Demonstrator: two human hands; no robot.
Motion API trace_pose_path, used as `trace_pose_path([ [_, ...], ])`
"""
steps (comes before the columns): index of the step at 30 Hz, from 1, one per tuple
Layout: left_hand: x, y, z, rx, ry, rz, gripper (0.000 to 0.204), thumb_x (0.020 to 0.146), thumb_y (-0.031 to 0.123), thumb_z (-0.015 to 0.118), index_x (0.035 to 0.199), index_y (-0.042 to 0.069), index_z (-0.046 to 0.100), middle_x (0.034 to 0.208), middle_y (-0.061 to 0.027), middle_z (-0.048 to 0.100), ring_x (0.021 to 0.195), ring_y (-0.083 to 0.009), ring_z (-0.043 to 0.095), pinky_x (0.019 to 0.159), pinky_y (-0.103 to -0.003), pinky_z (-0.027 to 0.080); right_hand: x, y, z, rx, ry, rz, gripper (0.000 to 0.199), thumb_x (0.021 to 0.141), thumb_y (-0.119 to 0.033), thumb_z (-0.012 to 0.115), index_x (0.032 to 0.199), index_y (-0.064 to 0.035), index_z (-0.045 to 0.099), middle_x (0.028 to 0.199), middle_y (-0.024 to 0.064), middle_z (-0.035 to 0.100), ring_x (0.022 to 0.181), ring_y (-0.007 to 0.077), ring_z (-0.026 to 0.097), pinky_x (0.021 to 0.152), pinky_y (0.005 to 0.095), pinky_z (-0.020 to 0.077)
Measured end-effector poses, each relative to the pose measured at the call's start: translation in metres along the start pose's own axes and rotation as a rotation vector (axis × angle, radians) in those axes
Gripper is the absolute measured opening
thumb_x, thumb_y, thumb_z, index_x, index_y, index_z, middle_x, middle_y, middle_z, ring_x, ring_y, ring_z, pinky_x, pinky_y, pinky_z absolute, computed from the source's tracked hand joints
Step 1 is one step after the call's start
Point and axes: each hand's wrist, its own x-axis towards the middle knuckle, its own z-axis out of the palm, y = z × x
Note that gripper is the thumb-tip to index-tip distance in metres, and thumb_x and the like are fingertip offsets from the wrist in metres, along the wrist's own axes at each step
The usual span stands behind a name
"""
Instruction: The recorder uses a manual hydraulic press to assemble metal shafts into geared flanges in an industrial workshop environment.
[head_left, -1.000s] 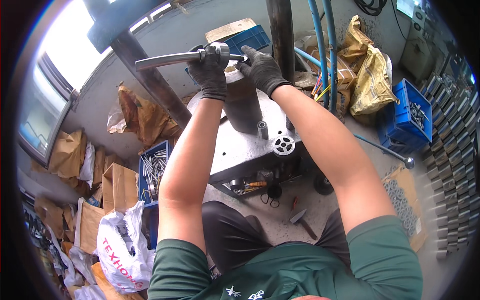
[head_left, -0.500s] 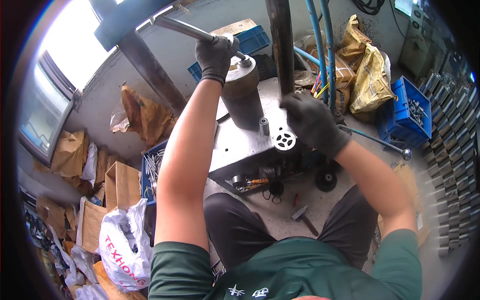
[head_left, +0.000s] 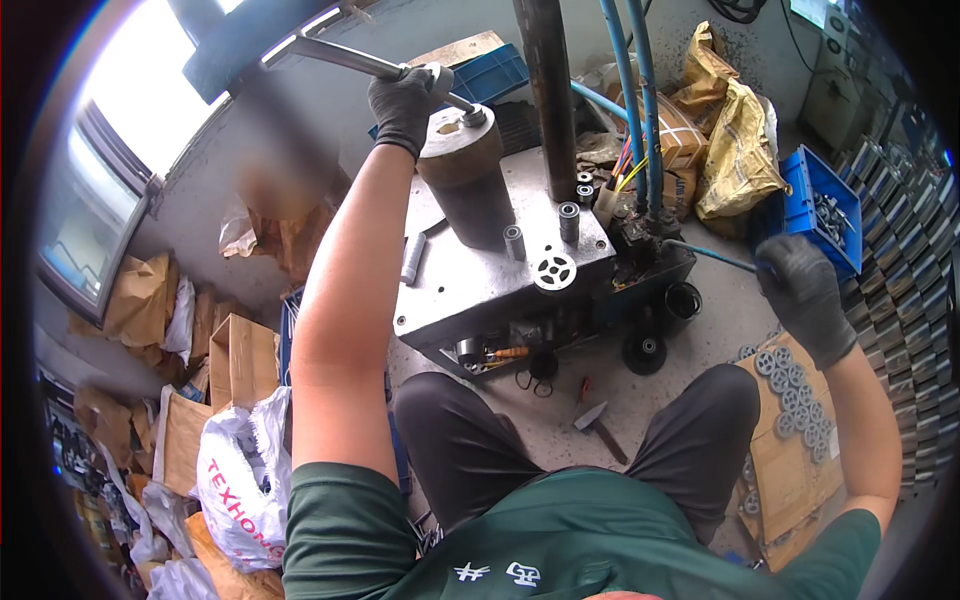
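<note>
My left hand (head_left: 402, 108), in a dark grey glove, is wrapped round a long metal rod (head_left: 345, 57) with a thicker collar. The rod's lower end meets the top of a heavy steel cylinder (head_left: 465, 195) standing on the metal bench (head_left: 470, 285). At the right, my gloved right hand (head_left: 803, 300) is closed over the end of a thin lever (head_left: 712, 256) and hides its ball knob. A white spoked disc (head_left: 553, 270) lies at the bench's front edge, beside small upright metal sleeves (head_left: 514, 243).
A dark steel column (head_left: 545, 95) and blue hoses (head_left: 645, 110) rise behind the bench. A blue crate (head_left: 822, 215) of metal parts stands right, near stacked metal pieces (head_left: 900, 330). Spoked discs (head_left: 790, 392) lie on cardboard (head_left: 795, 470). A hammer (head_left: 600, 430) is on the floor.
My right hand has moved from beside the column out to the right, onto the lever's end. My left hand keeps its hold on the rod. The view has shifted slightly.
</note>
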Motion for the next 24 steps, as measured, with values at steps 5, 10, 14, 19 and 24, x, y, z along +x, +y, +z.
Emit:
trace_pose_path([
  [5, 0.008, -0.007, -0.003, -0.041, 0.040, -0.046, 0.006, 0.088, 0.000, 0.071, 0.092, -0.001, 0.066, 0.084, -0.0100, 0.070, 0.071, -0.0199, 0.071, 0.065, -0.034, 0.061, 0.094, 0.023, 0.006, -0.155, 0.426, -0.106, 0.021, 0.093, -0.014, 0.070, 0.112, -0.0074, 0.063, 0.107, 0.0142, 0.068, 0.097, 0.0374, 0.069, 0.083, 0.0454, 0.0567],
  [10, 0.021, -0.014, -0.009, 0.010, 0.027, -0.001, 0.006, 0.086, -0.001, 0.070, 0.090, -0.003, 0.068, 0.084, -0.0124, 0.071, 0.071, -0.0204, 0.072, 0.062, -0.033, 0.062, 0.174, 0.035, 0.016, -0.184, 0.496, 0.036, 0.040, 0.097, -0.037, 0.070, 0.126, -0.0107, 0.065, 0.117, 0.0145, 0.070, 0.107, 0.0362, 0.070, 0.092, 0.0443, 0.0569],
  [14, 0.022, -0.014, 0.000, -0.003, 0.070, -0.059, 0.006, 0.086, 0.001, 0.072, 0.088, -0.004, 0.070, 0.083, -0.0116, 0.072, 0.071, -0.0199, 0.072, 0.064, -0.032, 0.061, 0.199, 0.058, 0.023, -0.282, 0.438, 0.131, 0.061, 0.097, -0.057, 0.066, 0.140, -0.0143, 0.062, 0.129, 0.0142, 0.069, 0.114, 0.0362, 0.069, 0.098, 0.0446, 0.0559],
  [19, 0.036, -0.017, -0.005, 0.015, 0.033, -0.094, 0.011, 0.087, 0.001, 0.074, 0.095, -0.004, 0.069, 0.087, -0.0131, 0.073, 0.073, -0.0217, 0.073, 0.063, -0.033, 0.061, 0.201, 0.056, 0.020, -0.232, 0.361, 0.207, 0.050, 0.098, -0.051, 0.065, 0.130, -0.0131, 0.069, 0.125, 0.0154, 0.071, 0.111, 0.0363, 0.069, 0.098, 0.0455, 0.0558],
  [24, 0.031, -0.013, 0.014, 0.048, 0.010, -0.059, 0.012, 0.088, 0.003, 0.071, 0.096, -0.005, 0.072, 0.082, -0.0105, 0.073, 0.072, -0.0186, 0.072, 0.062, -0.031, 0.059, 0.197, 0.058, 0.018, -0.287, 0.260, 0.296, 0.031, 0.098, -0.035, 0.062, 0.116, -0.0127, 0.074, 0.113, 0.0166, 0.074, 0.108, 0.0356, 0.070, 0.095, 0.0468, 0.0558],
])
